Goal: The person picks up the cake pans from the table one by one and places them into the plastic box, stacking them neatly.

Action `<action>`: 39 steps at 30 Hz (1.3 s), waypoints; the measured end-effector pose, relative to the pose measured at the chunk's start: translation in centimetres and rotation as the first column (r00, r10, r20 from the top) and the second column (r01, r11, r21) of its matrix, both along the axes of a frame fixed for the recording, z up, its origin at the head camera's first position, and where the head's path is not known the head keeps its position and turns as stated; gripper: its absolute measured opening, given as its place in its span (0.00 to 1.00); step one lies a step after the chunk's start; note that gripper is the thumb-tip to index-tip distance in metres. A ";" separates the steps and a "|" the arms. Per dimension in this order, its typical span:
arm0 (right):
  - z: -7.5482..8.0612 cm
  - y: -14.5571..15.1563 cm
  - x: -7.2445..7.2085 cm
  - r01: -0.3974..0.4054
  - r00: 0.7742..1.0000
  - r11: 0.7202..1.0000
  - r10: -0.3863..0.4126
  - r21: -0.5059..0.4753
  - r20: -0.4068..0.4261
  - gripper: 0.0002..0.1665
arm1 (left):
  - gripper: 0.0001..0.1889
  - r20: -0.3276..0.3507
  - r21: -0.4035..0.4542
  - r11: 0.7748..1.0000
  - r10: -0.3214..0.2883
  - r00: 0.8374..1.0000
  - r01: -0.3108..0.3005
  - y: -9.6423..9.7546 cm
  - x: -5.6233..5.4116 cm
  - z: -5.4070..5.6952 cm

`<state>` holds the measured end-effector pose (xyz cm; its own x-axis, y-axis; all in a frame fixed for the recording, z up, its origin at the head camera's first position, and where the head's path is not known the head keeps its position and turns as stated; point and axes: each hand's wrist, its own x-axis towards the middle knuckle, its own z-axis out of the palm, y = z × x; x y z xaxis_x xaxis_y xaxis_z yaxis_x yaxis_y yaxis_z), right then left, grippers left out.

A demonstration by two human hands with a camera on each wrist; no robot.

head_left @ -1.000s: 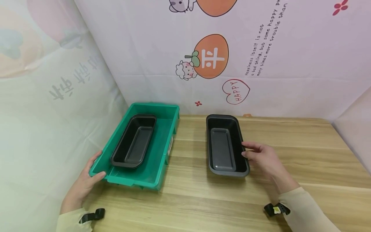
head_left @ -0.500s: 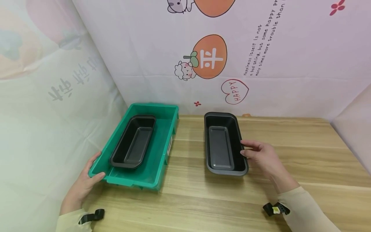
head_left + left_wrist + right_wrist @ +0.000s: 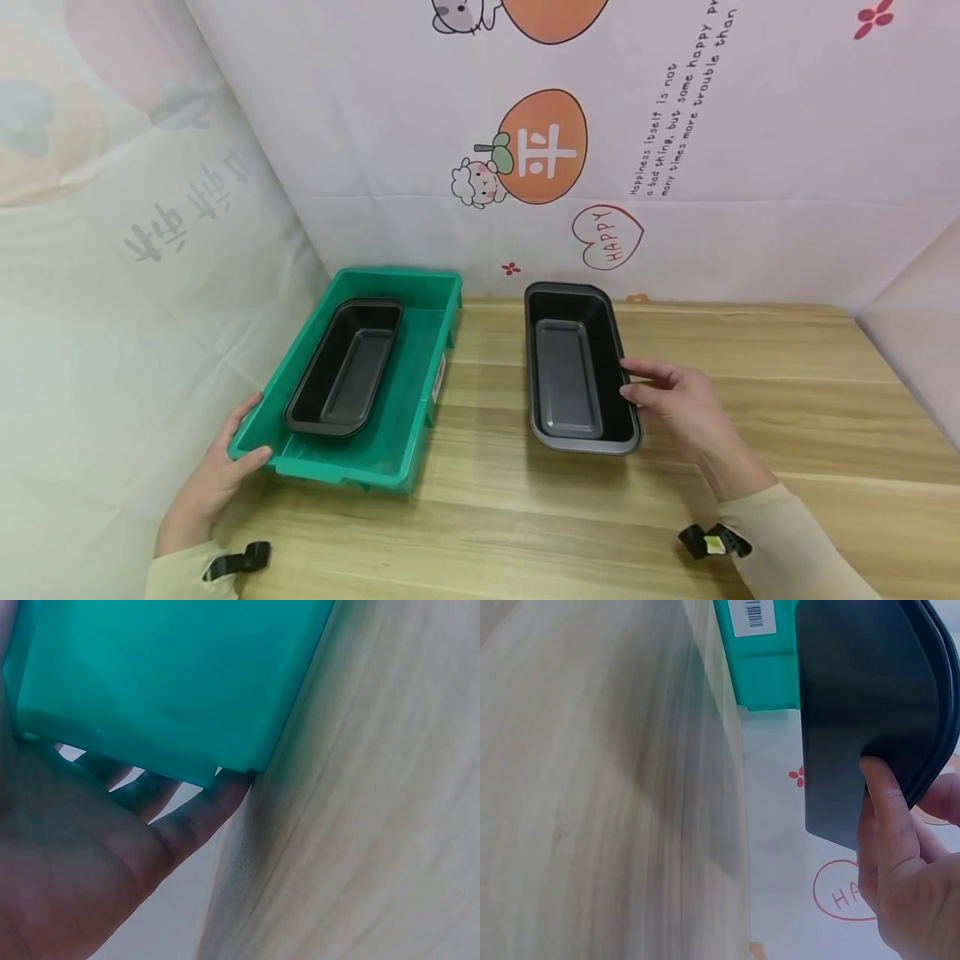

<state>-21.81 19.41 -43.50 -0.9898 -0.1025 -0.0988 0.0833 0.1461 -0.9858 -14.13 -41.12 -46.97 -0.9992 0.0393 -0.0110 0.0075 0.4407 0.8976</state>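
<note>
My right hand (image 3: 686,417) pinches the right rim of a dark grey loaf pan (image 3: 567,379). In the right wrist view the pan (image 3: 870,690) is held above the tabletop, its fingers (image 3: 889,814) against the outer wall and the thumb over the rim. A second loaf pan (image 3: 348,367) of the same look lies inside a green plastic tray (image 3: 405,408) on the left. My left hand (image 3: 210,479) grips the near left corner of that tray, thumb at the front rim and fingers along the left side. From the left wrist, its fingers (image 3: 199,821) show behind the green wall (image 3: 150,690).
The wooden table (image 3: 480,533) runs up to a printed cloth wall (image 3: 375,150) at the back. Another cloth wall (image 3: 90,333) rises close beside the tray. A barcode label (image 3: 752,615) is on the tray's side. Each wrist wears a black strap (image 3: 712,542).
The loaf pan in my right hand has risen slightly and shifted a little left, its far end coming up most. My left hand, the tray and the pan inside it stay put.
</note>
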 end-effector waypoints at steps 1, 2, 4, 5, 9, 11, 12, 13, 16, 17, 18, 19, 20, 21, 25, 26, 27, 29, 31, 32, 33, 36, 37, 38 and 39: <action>0.1 -0.1 0.0 -0.001 1.000 1.000 0.001 -0.002 -0.002 0.31 | 0.41 -0.003 0.006 1.000 -0.003 1.000 0.003 0.0 0.0 0.0; 0.1 -0.1 0.0 -0.002 1.000 1.000 0.002 -0.008 -0.003 0.31 | 0.41 -0.008 0.010 1.000 -0.005 1.000 0.005 0.0 0.0 -0.1; 0.3 -0.2 0.0 -0.002 1.000 1.000 0.002 -0.014 -0.006 0.31 | 0.40 -0.016 0.020 1.000 -0.010 1.000 0.010 0.0 0.0 -0.2; 0.3 -0.3 -0.1 -0.003 1.000 1.000 0.003 -0.017 -0.008 0.31 | 0.40 -0.019 0.027 1.000 -0.012 1.000 0.013 0.0 0.0 -0.2; 0.5 -0.5 -0.1 -0.002 1.000 1.000 0.002 -0.030 -0.003 0.32 | 0.40 -0.023 0.034 0.999 -0.018 1.000 0.019 0.0 0.1 -0.2; 0.6 -0.6 -0.2 -0.002 1.000 0.999 0.002 -0.032 -0.001 0.32 | 0.40 -0.020 0.039 0.999 -0.021 1.000 0.022 0.0 0.1 -0.2; 0.6 -0.6 -0.2 -0.001 1.000 1.000 0.001 -0.031 -0.001 0.31 | 0.40 -0.019 0.041 0.999 -0.021 1.000 0.022 0.0 0.1 -0.2; 0.6 -0.7 -0.2 -0.001 1.000 1.000 0.001 -0.031 -0.001 0.31 | 0.40 -0.017 0.044 0.999 -0.022 1.000 0.022 0.0 0.0 -0.2; 0.8 -0.8 -0.3 0.003 1.000 0.999 -0.003 -0.033 -0.004 0.31 | 0.40 -0.016 0.042 0.999 -0.018 1.000 0.019 0.1 0.0 -0.1; 0.9 -0.9 -0.3 0.005 1.000 0.999 -0.005 -0.035 -0.004 0.31 | 0.40 -0.017 0.039 0.999 -0.017 1.000 0.017 0.1 0.0 -0.1; 0.9 -1.0 -0.3 0.006 1.000 0.999 -0.006 -0.040 -0.004 0.31 | 0.40 -0.017 0.038 0.999 -0.015 1.000 0.016 0.1 0.0 -0.1; 1.0 -1.0 -0.4 0.007 1.000 0.999 -0.007 -0.044 -0.004 0.30 | 0.40 -0.017 0.037 0.999 -0.015 1.000 0.015 0.1 0.0 -0.1; 1.0 -1.0 -0.4 0.009 1.000 0.999 -0.009 -0.052 -0.002 0.30 | 0.40 -0.018 0.035 0.999 -0.016 1.000 0.016 0.1 0.0 -0.1; 1.1 -1.1 -0.4 0.008 1.000 0.998 -0.008 -0.060 -0.003 0.30 | 0.40 -0.018 0.034 0.999 -0.016 1.000 0.017 0.2 0.0 -0.1; 1.2 -1.2 -0.3 0.003 1.000 0.996 -0.004 -0.088 -0.007 0.31 | 0.40 -0.014 0.037 0.999 -0.016 1.000 0.017 0.2 0.0 -0.1; 1.3 -1.2 -0.2 0.002 1.000 0.996 -0.003 -0.091 -0.009 0.31 | 0.40 -0.014 0.038 0.999 -0.015 1.000 0.016 0.2 0.0 -0.1; 1.3 -1.2 -0.2 0.003 1.000 0.996 -0.004 -0.093 -0.008 0.31 | 0.40 -0.014 0.038 0.999 -0.013 1.000 0.014 0.2 0.0 -0.1; 1.3 -1.3 -0.3 0.005 1.000 0.996 -0.006 -0.092 -0.006 0.31 | 0.40 -0.017 0.042 0.999 -0.012 1.000 0.013 0.2 0.0 -0.1; 1.4 -1.4 -0.3 0.006 1.000 0.995 -0.007 -0.096 -0.006 0.31 | 0.40 -0.020 0.047 0.999 -0.013 1.000 0.014 0.1 -0.1 -0.2; 1.4 -1.5 -0.3 0.006 1.000 0.995 -0.007 -0.100 -0.007 0.31 | 0.40 -0.022 0.046 0.999 -0.014 1.000 0.015 0.1 -0.1 -0.2; 1.4 -1.5 -0.3 0.006 1.000 0.994 -0.007 -0.106 -0.005 0.31 | 0.40 -0.023 0.045 0.999 -0.016 1.000 0.017 0.1 -0.1 -0.2; 1.6 -1.8 -0.3 0.007 1.000 0.992 -0.008 -0.128 -0.004 0.30 | 0.40 -0.014 0.043 0.999 -0.018 1.000 0.019 0.0 -0.1 -0.1; 1.6 -1.8 -0.3 0.006 1.000 0.991 -0.007 -0.132 -0.006 0.30 | 0.40 -0.013 0.038 0.999 -0.018 1.000 0.019 0.0 -0.1 -0.1; 1.7 -1.9 -0.3 0.005 1.000 0.991 -0.006 -0.135 -0.007 0.30 | 0.40 -0.011 0.039 0.999 -0.018 1.000 0.019 0.0 -0.1 -0.1; 1.7 -2.0 -0.3 0.004 1.000 0.990 -0.005 -0.138 -0.007 0.30 | 0.40 -0.009 0.038 0.999 -0.018 1.000 0.018 0.0 0.0 -0.1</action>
<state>-22.14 17.38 -41.79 -0.9910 -0.1100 -0.0767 0.0763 0.0080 -0.9971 -14.17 -41.09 -47.02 -0.9983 0.0576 -0.0006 0.0229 0.4059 0.9136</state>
